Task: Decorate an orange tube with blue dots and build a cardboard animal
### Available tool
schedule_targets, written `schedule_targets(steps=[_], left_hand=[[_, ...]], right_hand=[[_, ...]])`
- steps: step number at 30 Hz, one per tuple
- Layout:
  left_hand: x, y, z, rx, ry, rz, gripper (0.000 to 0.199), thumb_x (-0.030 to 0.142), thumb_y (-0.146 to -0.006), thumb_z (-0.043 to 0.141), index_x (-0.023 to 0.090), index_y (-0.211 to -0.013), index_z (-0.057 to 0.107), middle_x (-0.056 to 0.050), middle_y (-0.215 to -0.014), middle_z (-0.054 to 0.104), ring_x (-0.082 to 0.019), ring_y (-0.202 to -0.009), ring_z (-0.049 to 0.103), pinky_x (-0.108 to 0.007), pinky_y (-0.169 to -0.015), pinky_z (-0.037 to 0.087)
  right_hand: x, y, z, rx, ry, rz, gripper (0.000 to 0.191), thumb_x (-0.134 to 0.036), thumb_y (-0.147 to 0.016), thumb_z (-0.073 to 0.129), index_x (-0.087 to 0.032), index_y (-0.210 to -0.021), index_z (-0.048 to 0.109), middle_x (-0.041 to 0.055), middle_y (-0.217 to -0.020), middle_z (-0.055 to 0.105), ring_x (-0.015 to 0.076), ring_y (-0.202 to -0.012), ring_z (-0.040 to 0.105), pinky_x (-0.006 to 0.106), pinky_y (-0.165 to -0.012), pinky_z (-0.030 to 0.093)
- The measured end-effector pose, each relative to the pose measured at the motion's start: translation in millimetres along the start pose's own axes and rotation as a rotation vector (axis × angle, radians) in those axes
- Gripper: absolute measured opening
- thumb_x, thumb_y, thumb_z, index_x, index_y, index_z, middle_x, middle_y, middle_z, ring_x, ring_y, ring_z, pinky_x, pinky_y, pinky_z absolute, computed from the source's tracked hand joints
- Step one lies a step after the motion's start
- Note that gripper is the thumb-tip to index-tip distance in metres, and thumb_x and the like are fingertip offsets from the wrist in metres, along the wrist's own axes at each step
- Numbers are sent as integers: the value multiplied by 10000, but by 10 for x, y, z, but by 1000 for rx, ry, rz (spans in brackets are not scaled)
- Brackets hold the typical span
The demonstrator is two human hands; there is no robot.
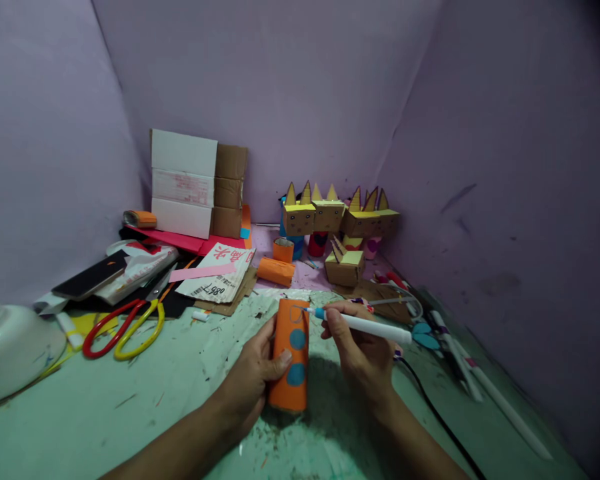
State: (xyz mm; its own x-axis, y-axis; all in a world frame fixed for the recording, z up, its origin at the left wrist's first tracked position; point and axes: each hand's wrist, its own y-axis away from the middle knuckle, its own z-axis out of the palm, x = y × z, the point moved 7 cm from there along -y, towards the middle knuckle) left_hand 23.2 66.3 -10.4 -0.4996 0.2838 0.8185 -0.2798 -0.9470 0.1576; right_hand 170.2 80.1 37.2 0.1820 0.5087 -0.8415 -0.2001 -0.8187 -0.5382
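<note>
A worn, stained green table [180, 420] meets lilac walls [260, 80] on three sides, with cardboard heads [300, 221] lined up along the back and scissors [153, 331] lying at left. Over the near part of the table, a person's left hand [254, 363] grips an orange tube [300, 357] bearing two blue dots, thumb across its front, while the right hand's [365, 357] fingers pinch a white marker [380, 329], its tip at an unfilled outline above the dots. The left fingers behind the tube are hidden. A white pot [17, 350] is cut off at the left edge, a black cable [430, 403] at the bottom; the faces of the rearmost heads are hard to make out.
</note>
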Motion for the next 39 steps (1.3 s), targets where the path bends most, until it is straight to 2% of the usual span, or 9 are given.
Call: schedule_targets(steps=[8,15,22,28,31,35,39], left_hand=[[34,9,53,-26,8,4,798,255,-631,791,177,-1363,482,-121,-1285,596,-316,-1233,474,-334,-946,401],[5,9,33,-21,18,-8,826,252,-603,805,164,-1356,479,-121,-1264,609,-310,-1229,471,-307,-912,413],[10,5,23,-8,12,-9,836,276,-590,815,163,-1351,488,-119,-1251,614,-294,-1172,505,-295,-878,423],[-1,-4,29,-27,16,7,820,259,-608,801,159,-1356,480,-125,-1250,615,-296,-1177,505,-302,-883,420],[-13,-4,18,-22,8,3,825,271,-610,799,155,-1359,474,-127,-1264,607,-301,-1194,489,-303,-880,421],[-8,3,17,-21,1,5,847,290,-601,809,165,-1364,464,-125,-1303,582,-315,-1232,463,-320,-916,413],[13,13,49,-37,-1,13,837,282,-614,800,170,-1369,457,-126,-1308,581,-325,-1260,452,-346,-967,400]], right_hand=[[16,7,23,-46,-3,-14,105,-287,-861,615,-196,-862,666,4,-698,649,140,-577,611,270,-548,511],[1,31,45,-71,-16,12,107,-285,-854,623,-204,-801,670,-16,-651,636,118,-548,591,227,-507,479],[31,15,20,-24,-32,50,96,-303,-843,637,-215,-834,674,-14,-695,663,119,-587,624,217,-544,508],[29,25,26,-67,-4,37,132,-314,-859,615,-214,-791,667,-29,-616,630,111,-551,606,208,-524,491],[28,25,10,-45,-6,34,129,-320,-854,621,-213,-800,669,-23,-635,639,113,-551,609,209,-515,497],[26,12,-6,3,-6,49,118,-323,-839,637,-212,-827,675,-14,-669,656,122,-563,627,221,-527,521],[12,8,18,-8,-25,46,121,-324,-840,636,-212,-822,677,-15,-649,657,122,-557,628,217,-520,521]])
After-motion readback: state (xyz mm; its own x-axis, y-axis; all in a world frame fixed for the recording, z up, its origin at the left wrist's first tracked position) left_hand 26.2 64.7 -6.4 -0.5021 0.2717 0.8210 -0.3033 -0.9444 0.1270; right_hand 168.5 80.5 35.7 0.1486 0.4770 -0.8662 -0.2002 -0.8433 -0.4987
